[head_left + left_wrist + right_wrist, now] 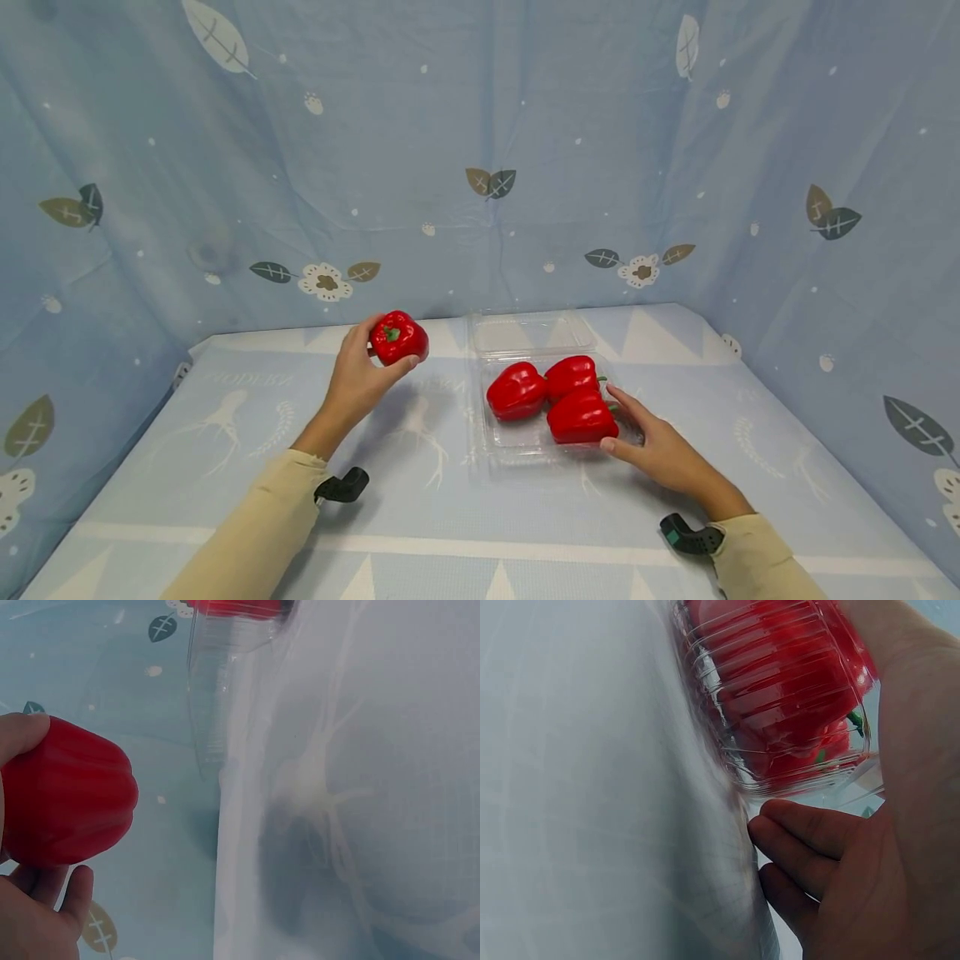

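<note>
My left hand (351,379) holds a red bell pepper (408,337) above the table, left of a clear plastic box. The thumb and fingers lie around this pepper (75,791) in the left wrist view, and its green stem faces the head camera. Inside the open clear box (513,435) lie three more red bell peppers (517,392) on their sides. At the box's right side is my right hand (667,454), thumb and index finger spread along the edge. Its other fingers (802,829) are loosely bent below the box wall in the right wrist view.
The box's clear lid (532,333) is folded back towards the rear of the table. A pale patterned cloth (420,517) covers the tabletop. Blue printed curtains (420,125) stand behind and along both sides. Each wrist wears a black camera mount (343,485).
</note>
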`<action>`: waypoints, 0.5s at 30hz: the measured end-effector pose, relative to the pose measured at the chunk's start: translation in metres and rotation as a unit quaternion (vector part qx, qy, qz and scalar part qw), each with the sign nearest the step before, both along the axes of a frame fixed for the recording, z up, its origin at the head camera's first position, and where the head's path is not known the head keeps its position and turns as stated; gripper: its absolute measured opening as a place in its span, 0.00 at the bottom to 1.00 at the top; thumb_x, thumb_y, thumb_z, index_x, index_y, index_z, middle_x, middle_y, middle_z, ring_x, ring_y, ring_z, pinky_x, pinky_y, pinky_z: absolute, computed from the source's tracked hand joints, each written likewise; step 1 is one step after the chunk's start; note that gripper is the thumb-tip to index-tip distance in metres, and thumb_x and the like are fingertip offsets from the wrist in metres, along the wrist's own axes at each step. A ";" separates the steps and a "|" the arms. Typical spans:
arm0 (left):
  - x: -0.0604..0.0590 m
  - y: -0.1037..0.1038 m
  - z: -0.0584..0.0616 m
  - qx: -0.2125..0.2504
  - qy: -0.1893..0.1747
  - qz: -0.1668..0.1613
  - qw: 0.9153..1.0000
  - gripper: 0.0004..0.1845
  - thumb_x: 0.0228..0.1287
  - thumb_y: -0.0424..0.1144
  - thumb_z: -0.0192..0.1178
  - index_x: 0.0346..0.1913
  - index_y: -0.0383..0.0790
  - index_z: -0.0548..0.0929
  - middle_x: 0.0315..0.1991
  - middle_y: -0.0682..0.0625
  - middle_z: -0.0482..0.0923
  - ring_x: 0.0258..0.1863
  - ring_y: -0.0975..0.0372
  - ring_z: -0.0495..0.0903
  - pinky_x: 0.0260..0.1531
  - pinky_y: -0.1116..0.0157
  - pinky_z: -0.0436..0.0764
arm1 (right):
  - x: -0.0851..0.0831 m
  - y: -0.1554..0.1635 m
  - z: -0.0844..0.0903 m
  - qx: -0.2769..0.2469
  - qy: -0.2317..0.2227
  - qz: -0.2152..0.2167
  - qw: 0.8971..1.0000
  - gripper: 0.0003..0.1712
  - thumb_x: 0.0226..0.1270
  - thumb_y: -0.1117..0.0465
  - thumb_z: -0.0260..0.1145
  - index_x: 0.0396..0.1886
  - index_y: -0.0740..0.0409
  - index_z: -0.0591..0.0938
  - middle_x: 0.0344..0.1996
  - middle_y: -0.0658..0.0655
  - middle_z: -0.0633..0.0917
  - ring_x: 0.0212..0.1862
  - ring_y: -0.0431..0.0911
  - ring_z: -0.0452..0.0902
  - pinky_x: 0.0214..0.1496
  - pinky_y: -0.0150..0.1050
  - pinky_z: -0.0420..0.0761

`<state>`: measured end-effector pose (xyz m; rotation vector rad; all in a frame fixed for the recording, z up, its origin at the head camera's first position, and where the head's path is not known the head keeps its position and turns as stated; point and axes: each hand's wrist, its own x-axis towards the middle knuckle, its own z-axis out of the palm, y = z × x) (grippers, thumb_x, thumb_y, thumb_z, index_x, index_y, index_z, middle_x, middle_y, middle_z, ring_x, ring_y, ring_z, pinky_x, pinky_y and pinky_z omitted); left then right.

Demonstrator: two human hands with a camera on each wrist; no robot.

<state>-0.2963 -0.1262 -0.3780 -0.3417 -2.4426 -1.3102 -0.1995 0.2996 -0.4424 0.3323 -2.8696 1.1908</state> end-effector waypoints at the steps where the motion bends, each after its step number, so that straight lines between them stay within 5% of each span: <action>1: 0.000 0.001 0.000 -0.003 -0.003 -0.001 1.000 0.45 0.49 0.48 0.73 0.68 0.43 0.62 0.63 0.46 0.64 0.61 0.52 0.64 0.47 0.49 0.79 | 0.000 0.000 0.000 0.000 0.000 0.000 1.000 0.49 0.58 0.38 0.65 0.75 0.40 0.53 0.67 0.61 0.68 0.67 0.58 0.63 0.59 0.67 0.64; 15: 0.008 0.018 0.000 0.017 -0.014 -0.029 0.999 0.46 0.46 0.45 0.75 0.68 0.46 0.61 0.61 0.47 0.63 0.62 0.53 0.63 0.46 0.50 0.80 | 0.000 0.000 0.001 -0.004 -0.010 -0.001 1.000 0.50 0.57 0.37 0.66 0.75 0.40 0.53 0.68 0.62 0.66 0.67 0.59 0.63 0.59 0.65 0.66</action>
